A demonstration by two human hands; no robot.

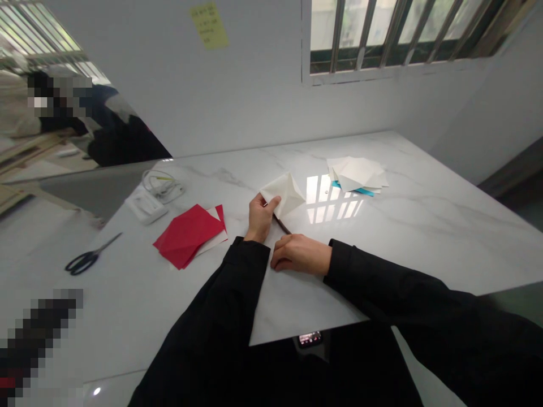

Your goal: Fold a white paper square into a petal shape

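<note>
Toward eight-to-nine o'clock of the folded white paper, leftmost on the pale marbled worktop: black-handled scissors, one pair, blades pointing to two o'clock.

Next, at nine o'clock: white plastic block, one, lying flat; coiled pale cable just beyond it.

At eight o'clock: red sheets, overlapping, a white sheet showing from beneath on their right side.

At eleven o'clock, on the wall: yellow note, one, handwritten; lettering too small to read.

Adjoining the paper at seven-to-eight o'clock: left hand, black sleeve; grip narrow, thumb and fingers pinching the lower left of the folded white paper, which is raised near the middle of the worktop.

Below the paper: dark stick, slender, slanting toward five o'clock.

At the stick's lower end: right hand, black sleeve; grip narrow, fingers curled about the stick.

At six o'clock, below the worktop edge: small lit screen.

At two-to-three o'clock: white sheets, fanned pile, blue paper protruding underneath.

At one o'clock: barred window, one.
</note>
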